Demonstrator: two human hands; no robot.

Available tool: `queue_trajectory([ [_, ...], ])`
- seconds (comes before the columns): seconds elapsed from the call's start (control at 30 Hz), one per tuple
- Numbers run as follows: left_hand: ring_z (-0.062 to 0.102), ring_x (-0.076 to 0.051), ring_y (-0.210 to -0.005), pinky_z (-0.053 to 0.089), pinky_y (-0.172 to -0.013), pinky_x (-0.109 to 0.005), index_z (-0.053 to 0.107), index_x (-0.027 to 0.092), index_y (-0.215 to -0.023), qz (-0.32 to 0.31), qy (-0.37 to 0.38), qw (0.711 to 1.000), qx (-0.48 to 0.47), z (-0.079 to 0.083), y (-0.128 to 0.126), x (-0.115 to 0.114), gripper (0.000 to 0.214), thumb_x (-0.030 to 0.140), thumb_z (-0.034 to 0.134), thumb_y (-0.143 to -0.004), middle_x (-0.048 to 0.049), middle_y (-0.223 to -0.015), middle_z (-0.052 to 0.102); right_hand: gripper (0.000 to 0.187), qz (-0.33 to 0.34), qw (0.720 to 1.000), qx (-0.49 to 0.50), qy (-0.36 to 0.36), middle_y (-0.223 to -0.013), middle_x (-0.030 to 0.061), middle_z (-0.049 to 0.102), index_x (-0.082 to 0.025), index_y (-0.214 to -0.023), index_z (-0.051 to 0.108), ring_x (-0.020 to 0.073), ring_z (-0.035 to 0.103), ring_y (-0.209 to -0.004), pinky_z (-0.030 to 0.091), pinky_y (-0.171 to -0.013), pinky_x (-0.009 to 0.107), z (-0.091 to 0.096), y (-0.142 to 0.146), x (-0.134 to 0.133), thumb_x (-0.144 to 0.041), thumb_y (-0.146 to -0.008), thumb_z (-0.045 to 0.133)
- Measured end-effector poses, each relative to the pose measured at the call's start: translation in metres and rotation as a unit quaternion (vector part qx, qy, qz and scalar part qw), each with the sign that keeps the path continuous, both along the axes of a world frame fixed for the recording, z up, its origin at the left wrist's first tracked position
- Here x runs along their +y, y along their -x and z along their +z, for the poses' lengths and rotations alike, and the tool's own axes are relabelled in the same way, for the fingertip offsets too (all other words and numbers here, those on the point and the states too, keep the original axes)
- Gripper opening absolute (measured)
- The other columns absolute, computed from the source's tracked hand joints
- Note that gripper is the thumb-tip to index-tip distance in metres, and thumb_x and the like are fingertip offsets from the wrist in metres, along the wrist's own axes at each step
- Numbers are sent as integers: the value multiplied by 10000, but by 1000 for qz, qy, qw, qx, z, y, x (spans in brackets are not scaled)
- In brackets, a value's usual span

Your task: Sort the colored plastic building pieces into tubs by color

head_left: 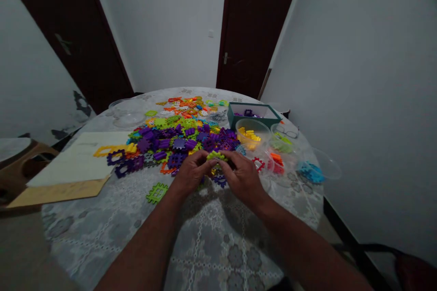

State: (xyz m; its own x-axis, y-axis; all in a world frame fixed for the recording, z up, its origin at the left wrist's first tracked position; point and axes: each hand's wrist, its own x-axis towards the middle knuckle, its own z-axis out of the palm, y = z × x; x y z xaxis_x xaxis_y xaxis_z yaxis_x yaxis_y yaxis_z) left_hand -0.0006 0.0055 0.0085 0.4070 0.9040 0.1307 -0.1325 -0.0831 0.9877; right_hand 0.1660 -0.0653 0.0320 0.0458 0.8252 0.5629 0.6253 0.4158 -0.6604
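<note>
Between the fingertips of my left hand [191, 173] and my right hand [241, 173] is a small yellow-green plastic building piece [215, 156]. Both hands pinch it from either side, over the near edge of a large heap of interlocking pieces [179, 144], mostly purple and lime green. A dark purple piece [220, 181] lies on the table just below the fingers. Apart from the heap, a flat lime-green window-frame piece [157, 193] rests left of my left forearm. My fingers partly cover the held piece, so its full shape is hidden.
Clear tubs hold yellow pieces [248, 136], lime pieces [282, 142], red-orange pieces [276, 163] and blue pieces [311, 172]. Behind them stands a green box [235, 119] with purple pieces inside. A cardboard sheet [73, 157] lies at left; orange pieces [186, 108] spread at the back.
</note>
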Motion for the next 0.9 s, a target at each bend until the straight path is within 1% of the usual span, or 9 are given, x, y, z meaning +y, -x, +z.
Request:
queue_trajectory([
  [0.13, 626, -158, -575, 527, -575, -263, 678, 207, -808, 39, -5, 999, 20, 1, 0, 1, 306, 470, 832, -780, 8, -672, 649, 371, -64, 997, -35, 36, -1021, 58, 781, -213, -1325, 694, 177, 705, -799, 554, -786, 310, 28, -54, 8, -316, -975, 627],
  [0.27, 612, -148, -573, 525, -573, -253, 662, 212, -790, 112, -18, 993, 30, -4, 4, 6, 270, 457, 762, -841, 8, -652, 630, 363, -221, 967, -119, 39, -970, 82, 781, -185, -1257, 736, 205, 706, -809, 545, -807, 335, 48, -140, 30, -332, -955, 594],
  [0.4, 587, -136, -554, 508, -547, -237, 647, 216, -778, 162, -14, 986, 22, -6, 9, 11, 240, 427, 729, -860, 20, -619, 598, 395, -361, 911, -190, 52, -1075, 163, 778, -122, -1238, 739, 266, 709, -939, 531, -924, 394, 48, -213, 55, -258, -914, 561],
  [0.5, 586, -142, -536, 491, -516, -238, 657, 220, -801, 193, -14, 981, 10, -6, 11, 12, 241, 443, 727, -864, 24, -607, 591, 447, -404, 889, -214, 25, -1201, 234, 734, -67, -1279, 697, 312, 682, -1072, 514, -988, 445, 45, -231, 59, -194, -896, 504],
  [0.6, 580, -143, -513, 483, -503, -244, 663, 221, -808, 225, -19, 974, 4, -6, 13, 13, 240, 444, 738, -855, 28, -606, 588, 430, -385, 894, -220, -69, -1270, 236, 697, -79, -1280, 678, 326, 638, -1191, 494, -1051, 480, 43, -203, 43, -183, -917, 471],
  [0.7, 561, -134, -505, 464, -500, -241, 660, 219, -810, 257, -28, 966, 6, -7, 14, 14, 219, 420, 732, -856, 35, -614, 580, 322, -239, 941, -215, -102, -1211, 161, 725, -158, -1233, 690, 279, 683, -1102, 530, -1032, 448, 36, -135, 10, -233, -982, 503],
  [0.77, 546, -130, -510, 449, -502, -239, 657, 216, -797, 279, -35, 960, 10, -7, 16, 15, 211, 406, 723, -859, 34, -615, 578, 270, -100, 967, -227, -62, -1205, 122, 733, -210, -1228, 684, 255, 697, -1084, 558, -1005, 430, 23, -85, -15, -252, -1014, 525],
  [0.8, 541, -129, -513, 442, -505, -239, 656, 215, -788, 290, -38, 956, 11, -7, 16, 15, 210, 403, 718, -861, 32, -615, 578, 272, -40, 968, -244, -34, -1236, 120, 725, -218, -1249, 674, 258, 688, -1129, 562, -1011, 433, 15, -62, -26, -254, -1022, 528],
  [0.9, 545, -132, -534, 429, -519, -238, 664, 219, -789, 320, -48, 946, 9, -8, 20, 17, 194, 391, 714, -862, 27, -620, 589, 329, 25, 938, -331, 102, -1349, 162, 666, -193, -1307, 644, 278, 680, -1148, 586, -959, 423, -14, -14, -41, -180, -991, 553],
])
